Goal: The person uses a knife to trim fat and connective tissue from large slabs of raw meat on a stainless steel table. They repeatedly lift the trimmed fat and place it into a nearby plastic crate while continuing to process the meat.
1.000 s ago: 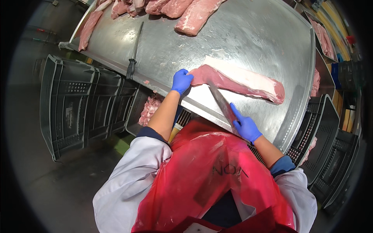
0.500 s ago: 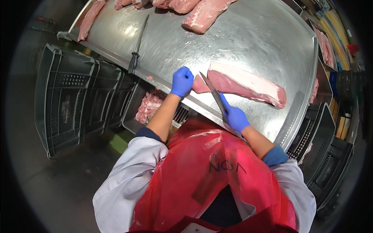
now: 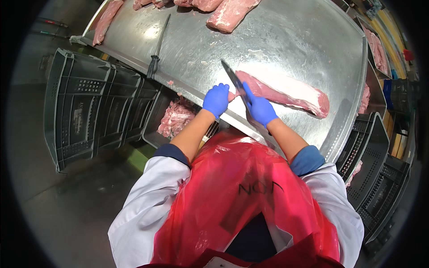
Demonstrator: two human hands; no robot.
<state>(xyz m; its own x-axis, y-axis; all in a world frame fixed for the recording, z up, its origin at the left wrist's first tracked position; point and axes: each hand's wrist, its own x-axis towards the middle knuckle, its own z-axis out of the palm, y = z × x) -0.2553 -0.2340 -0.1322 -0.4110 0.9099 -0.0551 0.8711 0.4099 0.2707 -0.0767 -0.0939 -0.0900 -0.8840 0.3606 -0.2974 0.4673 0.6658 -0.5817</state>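
We grip a small meat piece in our left hand and the knife in our right hand, beside the loin on the surface, its long body whole, the piece's separation unconfirmed.

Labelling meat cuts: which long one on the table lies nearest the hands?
The long cut with a white side, beside the right hand; the other cuts lie farther, toward the table's far and left edges.
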